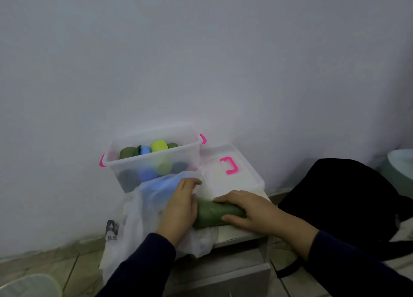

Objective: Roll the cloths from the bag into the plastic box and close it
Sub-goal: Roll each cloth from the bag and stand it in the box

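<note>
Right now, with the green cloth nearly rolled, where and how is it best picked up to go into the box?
Take the green cloth roll around its middle, coming from above with a grip that wraps its full girth. It lies on its side between the left hand and the right hand, so a middle wrap should keep the loose outer layer from unrolling.

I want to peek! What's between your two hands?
In the head view, a rolled green cloth lies between the left hand and right hand.
</note>
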